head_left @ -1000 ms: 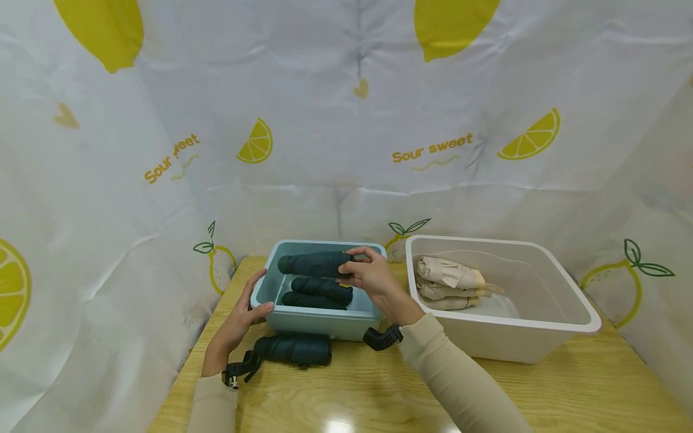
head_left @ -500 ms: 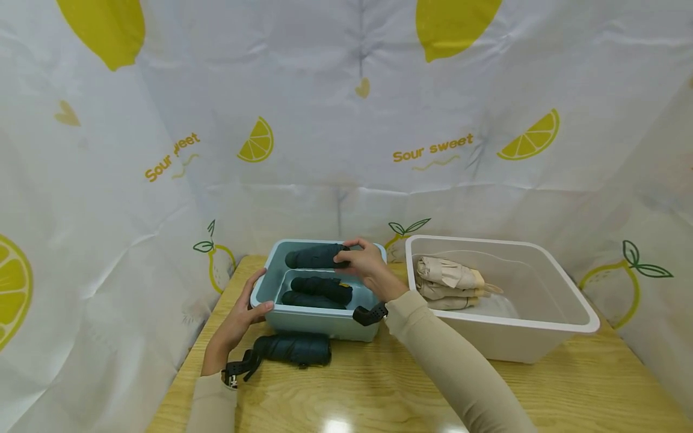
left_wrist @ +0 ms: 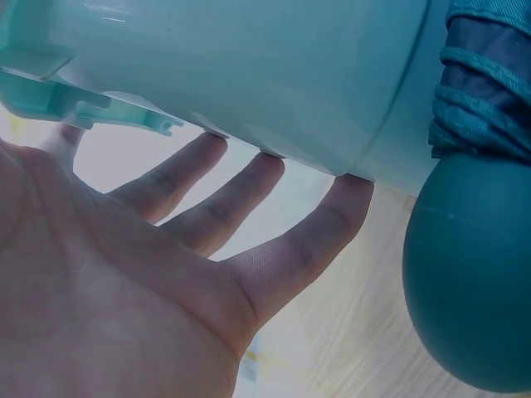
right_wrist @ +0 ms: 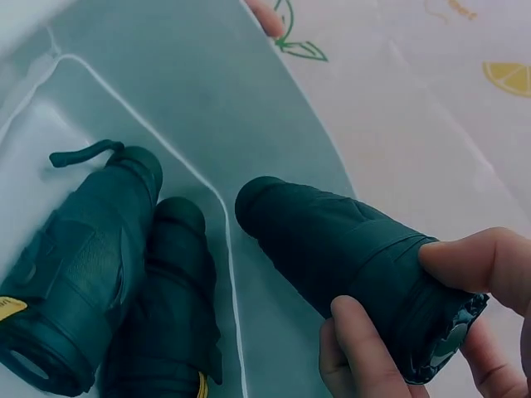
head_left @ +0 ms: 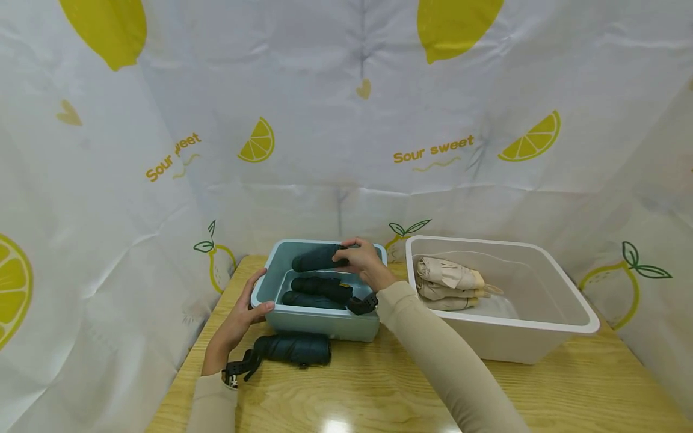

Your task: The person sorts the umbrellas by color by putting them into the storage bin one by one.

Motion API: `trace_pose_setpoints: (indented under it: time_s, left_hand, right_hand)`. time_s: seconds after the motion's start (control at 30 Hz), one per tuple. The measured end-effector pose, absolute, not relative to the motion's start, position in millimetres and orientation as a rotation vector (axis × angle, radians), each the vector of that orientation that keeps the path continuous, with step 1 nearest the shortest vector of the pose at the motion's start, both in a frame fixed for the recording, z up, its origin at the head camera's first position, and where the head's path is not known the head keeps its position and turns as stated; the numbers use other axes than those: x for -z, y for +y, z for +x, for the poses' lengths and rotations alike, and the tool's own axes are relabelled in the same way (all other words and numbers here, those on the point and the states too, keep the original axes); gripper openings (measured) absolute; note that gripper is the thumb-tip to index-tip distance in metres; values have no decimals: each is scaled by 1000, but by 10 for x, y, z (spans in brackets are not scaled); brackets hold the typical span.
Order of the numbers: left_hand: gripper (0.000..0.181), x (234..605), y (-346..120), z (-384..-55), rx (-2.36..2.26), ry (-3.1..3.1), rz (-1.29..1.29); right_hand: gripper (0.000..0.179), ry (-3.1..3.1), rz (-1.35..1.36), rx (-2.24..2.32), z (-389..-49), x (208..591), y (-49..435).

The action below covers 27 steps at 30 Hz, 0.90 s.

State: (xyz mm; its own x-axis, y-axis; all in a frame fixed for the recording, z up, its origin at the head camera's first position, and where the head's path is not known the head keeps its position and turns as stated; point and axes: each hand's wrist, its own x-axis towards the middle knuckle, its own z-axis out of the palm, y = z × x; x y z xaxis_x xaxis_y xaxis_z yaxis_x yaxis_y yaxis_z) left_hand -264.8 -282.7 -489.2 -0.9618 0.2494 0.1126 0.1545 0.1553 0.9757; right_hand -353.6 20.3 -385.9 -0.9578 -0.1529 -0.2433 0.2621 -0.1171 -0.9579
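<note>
In the head view, my right hand (head_left: 361,258) pinches the end of a dark green folded umbrella (head_left: 316,257), tilted over the back of the light blue bin (head_left: 325,325). Thumb and fingertips grip it near its end cap in the right wrist view, its other end close to the bin wall. Two more dark folded umbrellas (right_wrist: 83,257) lie side by side in the bin. My left hand (head_left: 242,313) rests against the bin's left front corner, fingertips pressing the outer wall in the left wrist view. Another dark folded umbrella (head_left: 295,350) lies on the table before the bin.
To the right stands a larger white bin (head_left: 520,337) with several beige folded umbrellas (head_left: 449,276) at its left end. Both bins stand on a wooden table (head_left: 379,391). A lemon-print sheet (head_left: 325,150) hangs behind and at the sides.
My right hand has carried the umbrella toward the back of the bin and slightly right; the umbrella now slants, its left end lower. My left hand has stayed at the corner.
</note>
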Motion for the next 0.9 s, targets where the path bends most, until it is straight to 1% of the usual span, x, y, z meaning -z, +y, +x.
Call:
trace_pose_setpoints:
  time_s: [0.5, 0.9]
  left_hand:
    - [82, 4879, -2814, -2644, -1962, 2315, 418]
    - [82, 4888, -2822, -2650, -1966, 2318, 419]
  right_hand:
    - [29, 1929, 144, 2072, -3670, 3978, 192]
    - [35, 1991, 119, 1939, -3691, 4016, 240]
